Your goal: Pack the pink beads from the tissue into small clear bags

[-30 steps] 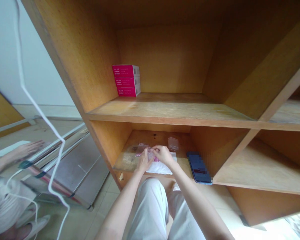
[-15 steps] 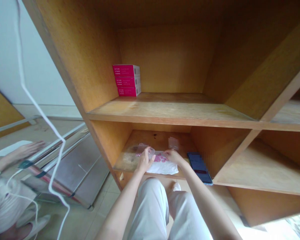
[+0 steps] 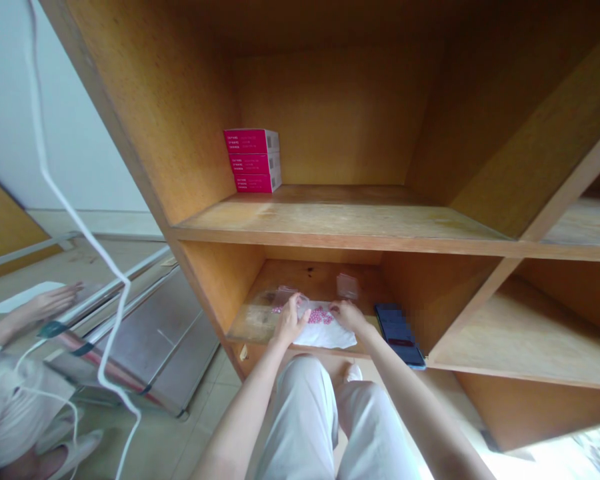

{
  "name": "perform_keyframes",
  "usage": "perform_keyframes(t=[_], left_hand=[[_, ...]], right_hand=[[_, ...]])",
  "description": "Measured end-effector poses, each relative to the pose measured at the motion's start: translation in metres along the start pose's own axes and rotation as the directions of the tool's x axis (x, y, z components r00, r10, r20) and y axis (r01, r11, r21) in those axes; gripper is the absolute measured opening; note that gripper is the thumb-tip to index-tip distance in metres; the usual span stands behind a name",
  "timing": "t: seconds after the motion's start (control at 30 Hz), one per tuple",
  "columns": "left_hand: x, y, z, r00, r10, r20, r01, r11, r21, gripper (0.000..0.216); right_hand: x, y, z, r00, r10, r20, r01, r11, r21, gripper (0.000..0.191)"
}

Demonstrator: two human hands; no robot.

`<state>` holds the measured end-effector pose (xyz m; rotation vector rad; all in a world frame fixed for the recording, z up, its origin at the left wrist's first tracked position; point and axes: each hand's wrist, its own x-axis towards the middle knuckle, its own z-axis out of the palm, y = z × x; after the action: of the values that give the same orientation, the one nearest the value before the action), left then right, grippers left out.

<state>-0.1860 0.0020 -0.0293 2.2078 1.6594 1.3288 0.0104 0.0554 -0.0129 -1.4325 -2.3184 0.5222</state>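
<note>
My left hand (image 3: 290, 321) pinches the edge of a small clear plastic bag (image 3: 287, 298) on the lower wooden shelf (image 3: 310, 277). My right hand (image 3: 348, 317) rests with curled fingers beside a cluster of pink beads (image 3: 319, 315), which lies on a white cloth or paper sheet (image 3: 327, 337). Whether the right hand holds anything is hidden. A second clear plastic bag (image 3: 347, 287) lies farther back on the shelf, beyond my right hand.
A dark smartphone (image 3: 399, 335) lies at the shelf's front right. Several magenta boxes (image 3: 253, 161) stand stacked on the upper shelf. A white cable (image 3: 83, 233) hangs at left, near grey metal panels (image 3: 150, 340). A hand (image 3: 50, 305) and pale clothing appear at far left.
My right hand has moved right, away from my left hand, uncovering the pink beads and more of the white sheet. My left hand stays near the clear bag.
</note>
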Motion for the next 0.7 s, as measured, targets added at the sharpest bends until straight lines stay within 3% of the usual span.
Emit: perform_keyframes(t=[0.2,0.33,0.43,0.6,0.7], left_hand=[[0.000,0.000,0.000,1.000,-0.003,0.010,0.003,1.000,-0.013,0.045],[0.000,-0.002,0.001,0.999,-0.011,0.035,0.011,1.000,0.002,0.046],[0.000,-0.004,0.003,0.999,-0.013,0.040,0.013,1.000,0.012,0.047],[-0.001,-0.006,0.004,0.999,-0.017,0.049,0.016,1.000,0.017,0.047],[-0.001,-0.005,0.004,0.999,-0.021,0.050,0.020,1.000,0.022,0.047]], right_hand=[[0.006,-0.012,-0.010,0.997,0.054,-0.051,-0.049,0.994,0.094,0.016],[0.010,-0.040,-0.020,0.977,-0.060,-0.206,0.120,0.948,0.294,0.015],[0.011,-0.062,-0.023,0.959,-0.151,-0.242,0.234,0.901,0.366,0.017],[0.010,-0.079,-0.016,0.957,-0.208,-0.201,0.267,0.903,0.336,0.024],[0.005,-0.078,-0.008,0.940,-0.223,-0.256,0.311,0.871,0.381,0.028]])
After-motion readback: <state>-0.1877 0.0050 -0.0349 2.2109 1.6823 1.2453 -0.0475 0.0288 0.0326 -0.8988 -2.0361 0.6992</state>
